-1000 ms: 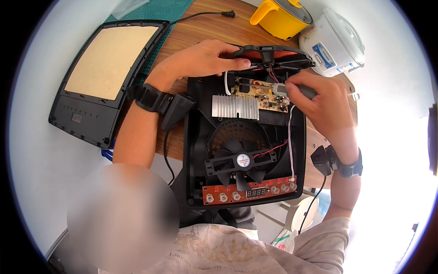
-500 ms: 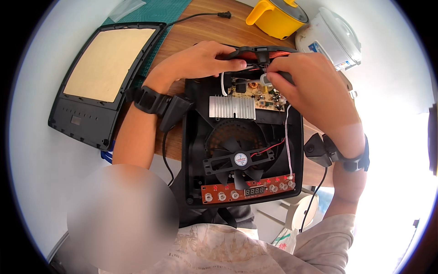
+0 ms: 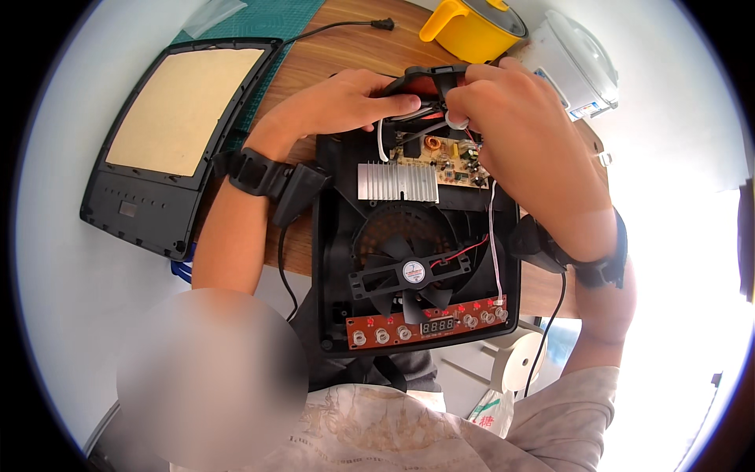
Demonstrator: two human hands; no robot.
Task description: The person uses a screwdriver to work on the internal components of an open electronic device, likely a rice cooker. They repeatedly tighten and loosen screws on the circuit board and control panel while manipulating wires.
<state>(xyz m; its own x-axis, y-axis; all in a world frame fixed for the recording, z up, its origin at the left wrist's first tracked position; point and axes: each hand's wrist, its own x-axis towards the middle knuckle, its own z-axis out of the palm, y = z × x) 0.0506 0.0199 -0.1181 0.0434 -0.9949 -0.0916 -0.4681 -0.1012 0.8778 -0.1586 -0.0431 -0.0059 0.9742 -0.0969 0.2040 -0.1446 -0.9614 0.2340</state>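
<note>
An opened induction cooker base (image 3: 334,236) lies before me, its far end on the table. At that end the black coil frame (image 3: 448,75) is tilted up, reddish coil showing underneath. My left hand (image 3: 358,98) grips its left side, thumb in front. My right hand (image 3: 511,118) is closed beside the frame's right part around what looks like a screwdriver (image 3: 425,132), its shaft pointing left; the handle is hidden. Below are a circuit board (image 3: 448,169), a silver heat sink (image 3: 399,182), a black fan (image 3: 413,273) and an orange-brown control board (image 3: 429,324).
The cooker's black top cover (image 3: 138,208) leans at the left, with a cream sheet on it. A plug (image 3: 383,24) lies on the wooden table (image 3: 346,47) near a green mat (image 3: 275,20). A yellow pot (image 3: 472,31) and a white cooker (image 3: 578,63) stand at the back right.
My right hand has shifted slightly up and left, and the shaft in it now slants more. The left hand keeps its grip on the coil frame.
</note>
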